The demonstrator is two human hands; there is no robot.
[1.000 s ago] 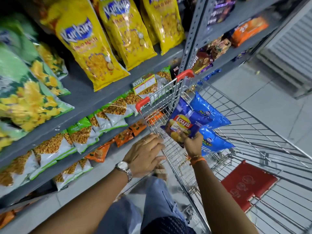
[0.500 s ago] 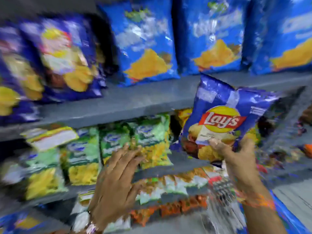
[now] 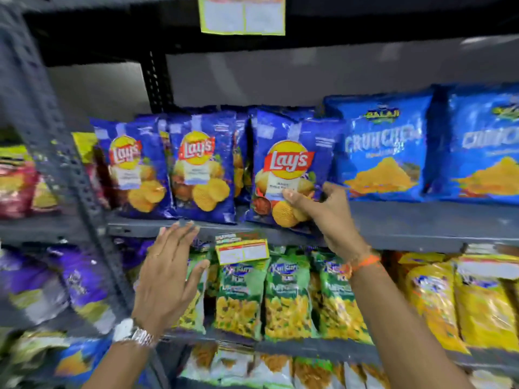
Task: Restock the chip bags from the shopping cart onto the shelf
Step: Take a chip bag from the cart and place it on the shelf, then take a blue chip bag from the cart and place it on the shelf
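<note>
My right hand (image 3: 327,217) grips the lower right part of a dark blue Lay's chip bag (image 3: 286,167), which stands upright at the front of the grey shelf (image 3: 407,228). Two more blue Lay's bags (image 3: 196,164) stand to its left in the same row. My left hand (image 3: 171,270) is open with fingers spread, its fingertips at the shelf's front edge below those bags. The shopping cart is out of view.
Large light blue Crunchex bags (image 3: 384,147) fill the shelf right of the held bag. Green Kurkure bags (image 3: 286,299) and yellow bags (image 3: 483,299) stand one shelf down. A perforated grey upright (image 3: 70,178) runs at the left. A price tag (image 3: 243,251) hangs from the shelf edge.
My right hand lifted the Lay's bag out of the cart and brought it up to the shelf beside the other Lay's bags. My left hand left the cart and rose to the shelf edge.
</note>
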